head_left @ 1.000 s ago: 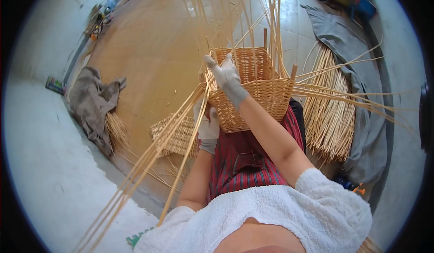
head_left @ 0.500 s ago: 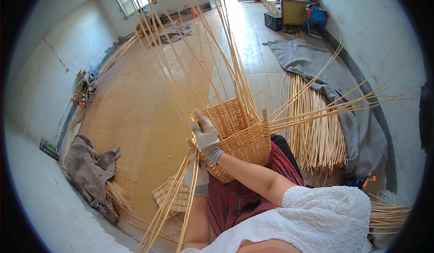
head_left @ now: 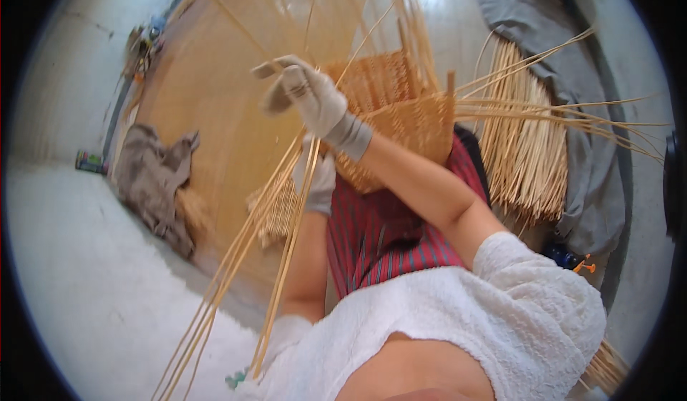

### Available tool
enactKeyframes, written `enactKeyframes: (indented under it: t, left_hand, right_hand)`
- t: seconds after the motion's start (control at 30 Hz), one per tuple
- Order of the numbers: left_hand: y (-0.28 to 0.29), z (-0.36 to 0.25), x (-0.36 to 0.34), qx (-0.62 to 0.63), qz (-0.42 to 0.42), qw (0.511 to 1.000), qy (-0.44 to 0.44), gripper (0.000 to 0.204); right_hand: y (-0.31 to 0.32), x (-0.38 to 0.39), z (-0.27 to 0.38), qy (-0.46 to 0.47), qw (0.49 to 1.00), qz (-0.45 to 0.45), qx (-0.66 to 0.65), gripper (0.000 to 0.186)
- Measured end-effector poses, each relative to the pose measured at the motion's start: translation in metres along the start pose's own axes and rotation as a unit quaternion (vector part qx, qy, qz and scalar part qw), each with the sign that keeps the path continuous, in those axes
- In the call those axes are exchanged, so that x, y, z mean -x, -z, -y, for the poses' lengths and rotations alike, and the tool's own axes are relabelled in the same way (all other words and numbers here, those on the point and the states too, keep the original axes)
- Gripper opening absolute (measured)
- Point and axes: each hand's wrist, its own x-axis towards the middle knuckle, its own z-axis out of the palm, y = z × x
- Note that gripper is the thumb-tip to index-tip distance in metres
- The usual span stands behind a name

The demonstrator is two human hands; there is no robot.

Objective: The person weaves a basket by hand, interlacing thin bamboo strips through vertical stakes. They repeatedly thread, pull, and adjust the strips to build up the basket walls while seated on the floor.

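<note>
A square wicker basket (head_left: 404, 132) with long loose canes at its corners rests on striped red cloth (head_left: 372, 236) over my lap. My right hand (head_left: 308, 97), in a pale glove and slightly blurred, is raised at the basket's left side, its fingers closed on a long pale cane (head_left: 229, 14) that runs to the upper left. My left hand (head_left: 316, 179), gloved too, is lower, against the basket's left side behind a spray of canes (head_left: 240, 247); its fingers are mostly hidden.
A bundle of pale canes (head_left: 522, 150) lies right of me beside grey cloth (head_left: 594, 186). At left are a crumpled brown cloth (head_left: 150, 179) and small items along the wall (head_left: 143, 50). A flat woven piece (head_left: 275, 215) lies on the floor left of my lap.
My right hand has lifted from the basket's near left rim and moved out leftward, closed on a cane. My left hand stays low at the basket's side. The view has also tilted.
</note>
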Motion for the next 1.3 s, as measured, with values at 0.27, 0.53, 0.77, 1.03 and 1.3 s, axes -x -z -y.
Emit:
enactKeyframes:
  t: [0.27,0.53,0.77,1.03,1.3]
  left_hand:
    - [0.032,0.002,-0.008,-0.048,0.097,0.994,-0.035,0.059]
    - [-0.009,-0.050,-0.003,0.200,-0.011,0.973,-0.114,0.041]
    - [-0.022,-0.071,-0.047,0.426,0.136,0.886,0.124,0.019]
    - [-0.016,-0.082,-0.042,0.477,0.086,0.861,0.153,0.021]
    - [-0.040,-0.124,-0.042,0.278,0.166,0.945,-0.035,0.032]
  right_hand:
    - [0.126,0.123,-0.026,-0.022,0.981,-0.125,-0.149,0.040]
    - [0.175,0.150,0.002,-0.182,0.925,-0.322,0.082,0.020]
    - [0.100,0.021,0.016,0.115,0.876,-0.086,0.460,0.031]
    - [0.167,0.138,0.007,-0.024,0.955,-0.255,0.153,0.032]
    - [0.166,0.147,0.055,-0.079,0.894,-0.354,0.265,0.024]
